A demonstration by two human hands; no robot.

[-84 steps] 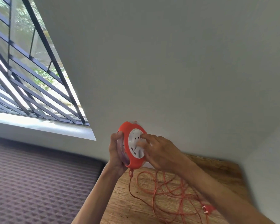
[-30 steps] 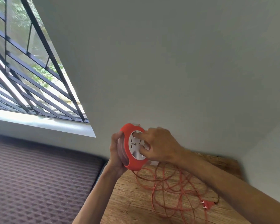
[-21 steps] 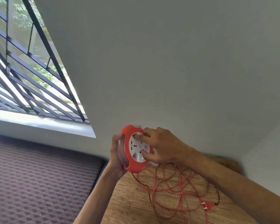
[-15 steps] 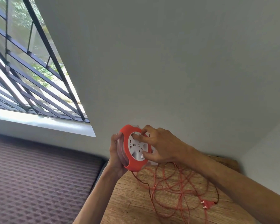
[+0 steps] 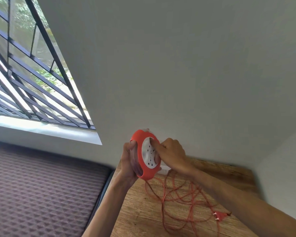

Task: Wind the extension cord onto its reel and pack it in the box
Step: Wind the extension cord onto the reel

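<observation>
The person holds the reel (image 5: 148, 155) upright in the air above the near-left corner of the wooden bench (image 5: 140, 218), its round white socket face turned toward the right hand (image 5: 172, 155). The left hand (image 5: 129, 161) grasps the reel from behind, thumb hooked over the orange rim and fingers curled round the back. The right hand's fingers (image 5: 156, 144) are curled onto the white face, pressing it as if to turn it; how they hold it I cannot tell.

The cord (image 5: 181, 197) drops from the bottom of the reel, straight below those fingers, and spreads in loose tangled loops across the bench, down and to the right. Its plug (image 5: 220, 216) lies at the far right end of the loops, well apart from both hands. Most of the cord looks unwound, so I judge the winding barely begun; the right hand is nearer the slack.

The reel is smooth hard plastic, a flat disc. The cord is thin, limp and orange. The bench is rough-grained wood. No box is in sight.
</observation>
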